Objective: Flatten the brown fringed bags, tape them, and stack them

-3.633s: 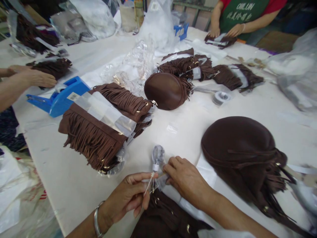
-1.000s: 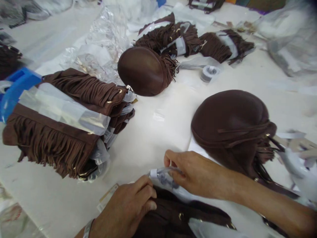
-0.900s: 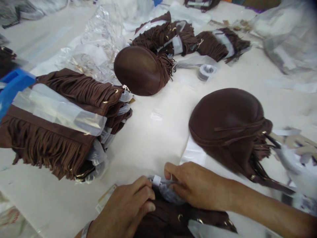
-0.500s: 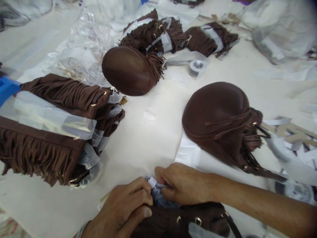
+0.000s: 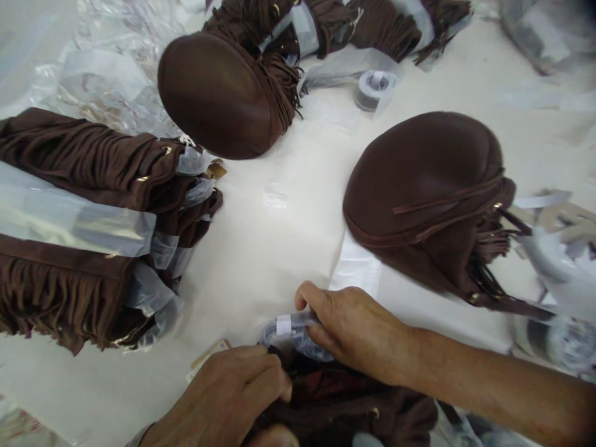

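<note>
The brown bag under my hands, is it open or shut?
Open: the bag gapes beside the left hand, and dark red shows inside its mouth.

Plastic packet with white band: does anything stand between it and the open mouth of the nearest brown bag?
Nothing visible: the right hand holds the plastic packet beside the mouth of the brown bag, and the left hand holds the bag's left side. Whether packet and bag touch, I cannot tell.

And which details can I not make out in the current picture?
In the head view:
Open brown bag: cut off by the bottom edge.
Wrapped bundle: partly hidden by the right hand.
Pale tag: partly hidden by the left hand.
Stacked fringed bags: cut off by the left edge.
</note>
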A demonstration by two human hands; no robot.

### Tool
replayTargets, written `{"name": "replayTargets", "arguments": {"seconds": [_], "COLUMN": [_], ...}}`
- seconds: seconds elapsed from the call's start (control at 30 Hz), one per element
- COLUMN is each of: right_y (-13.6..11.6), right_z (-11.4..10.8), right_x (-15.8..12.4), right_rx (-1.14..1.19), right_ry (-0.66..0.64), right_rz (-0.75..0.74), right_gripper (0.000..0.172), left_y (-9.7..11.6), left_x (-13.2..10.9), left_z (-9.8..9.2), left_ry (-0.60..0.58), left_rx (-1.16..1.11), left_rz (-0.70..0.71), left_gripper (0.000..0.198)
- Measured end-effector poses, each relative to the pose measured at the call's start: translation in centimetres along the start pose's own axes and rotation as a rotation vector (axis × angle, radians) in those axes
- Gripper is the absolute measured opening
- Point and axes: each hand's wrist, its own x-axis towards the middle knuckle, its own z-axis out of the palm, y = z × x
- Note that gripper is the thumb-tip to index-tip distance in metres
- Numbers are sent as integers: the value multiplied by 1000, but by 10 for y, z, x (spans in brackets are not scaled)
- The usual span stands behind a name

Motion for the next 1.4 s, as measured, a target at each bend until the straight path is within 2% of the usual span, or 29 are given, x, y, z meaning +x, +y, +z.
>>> {"name": "replayTargets", "arguments": {"seconds": [0.1, 0.17, 0.33, 0.4, 0.47, 0.57, 0.73, 0.83, 0.93, 1.03, 1.1, 1.17, 1.23, 1.4], "right_y": [1, 2, 5, 6, 6, 4, 4, 7, 9, 6, 2, -1, -3, 4], "right_z": [1, 3, 3, 4, 5, 6, 9, 16, 21, 18, 13, 8, 6, 13], "right_x": [-1, -2, -4, -5, -5, -8, -16, -18, -20, -20, -19, -17, -17, -17], "right_rx": [-7, -6, 110, 208, 295, 427, 795, 926, 884, 652, 485, 412, 442, 612], "right_ry": [27, 33, 19, 17, 8, -46, -308, -375, -381, -371, -361, -380, -430, -506], "right_rz": [-10, -12, 37, 70, 94, 105, 159, 148, 130, 105, 71, 53, 64, 8], "right_gripper": [36, 35, 26, 27, 28, 23, 30, 32, 33, 34, 33, 32, 31, 23], "left_y": [-3, -5, -1, 1, 1, -6, -16, -16, -13, -8, -4, -2, -1, -4], "left_x": [-5, -6, -2, -1, -2, -6, -7, -3, 0, 0, 0, -2, -4, -5], "left_z": [18, 25, 23, 22, 25, 32, 33, 32, 32, 27, 21, 16, 15, 18], "left_ry": [-20, -57, -314, -378, -391, -323, -82, -5, 12, 26, -5, -60, -83, -22], "left_rx": [85, 105, 166, 181, 148, 71, -15, -85, -148, -178, -145, -92, -56, -37], "left_rz": [9, 45, 15, -18, -17, 43, 134, 165, 149, 92, 45, 2, -27, 34], "left_gripper": [43, 41, 42, 29, 22, 31, 42, 50, 54, 51, 46, 37, 29, 27]}}
